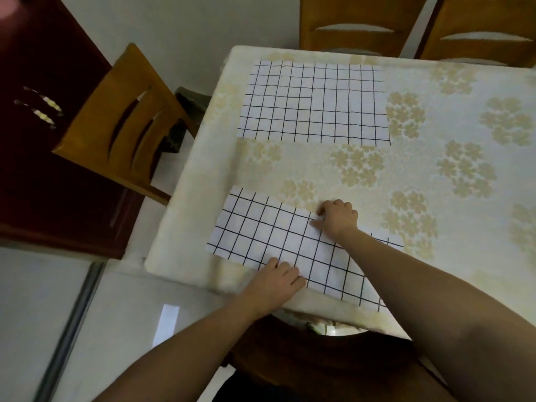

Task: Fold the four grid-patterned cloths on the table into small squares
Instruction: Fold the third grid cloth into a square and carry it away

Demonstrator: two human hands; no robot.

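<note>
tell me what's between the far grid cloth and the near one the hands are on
In the head view, only a bare strip of the floral tablecloth lies between the far grid cloth and the near grid cloth; nothing rests on it.

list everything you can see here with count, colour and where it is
grid cloths: 2 in view, white with black lines; the far cloth lies flat at the far left of the table, the near cloth lies at the near edge under the hands
table: 1, covered in cream cloth with tan flower print, fills the centre and right
wooden chairs: 3, honey brown; one at the table's left side, two at the far side
cabinet: 1, dark red, far left
floor: pale tiles, lower left
left hand: on the near cloth's near edge, fingers curled
right hand: on the near cloth's far edge, fingers curled
</note>
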